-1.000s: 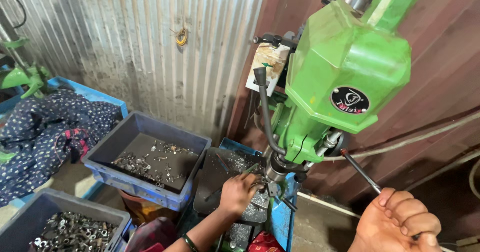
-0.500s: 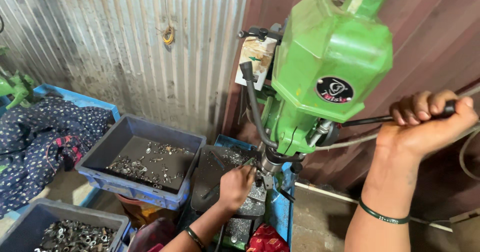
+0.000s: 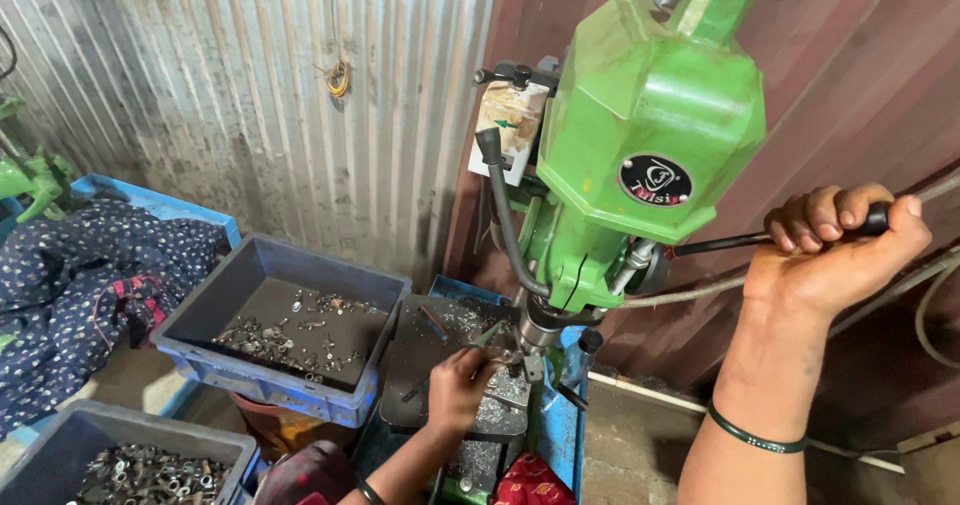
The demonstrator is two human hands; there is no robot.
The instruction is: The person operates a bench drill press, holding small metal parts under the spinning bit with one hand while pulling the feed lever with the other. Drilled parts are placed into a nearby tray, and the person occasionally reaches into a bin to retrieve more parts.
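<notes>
My right hand (image 3: 835,255) was wrapped tight around the black feed lever (image 3: 740,240), which ran nearly level, pointing right from the green drill press (image 3: 650,135). Left hand (image 3: 462,390) pinched a small metal part (image 3: 508,357) under the spindle.

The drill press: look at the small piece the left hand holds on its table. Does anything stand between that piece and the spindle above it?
Nothing visible does. The left hand holds the small piece at the table, right under the spindle. The right hand grips the feed lever, off to the side.
</notes>
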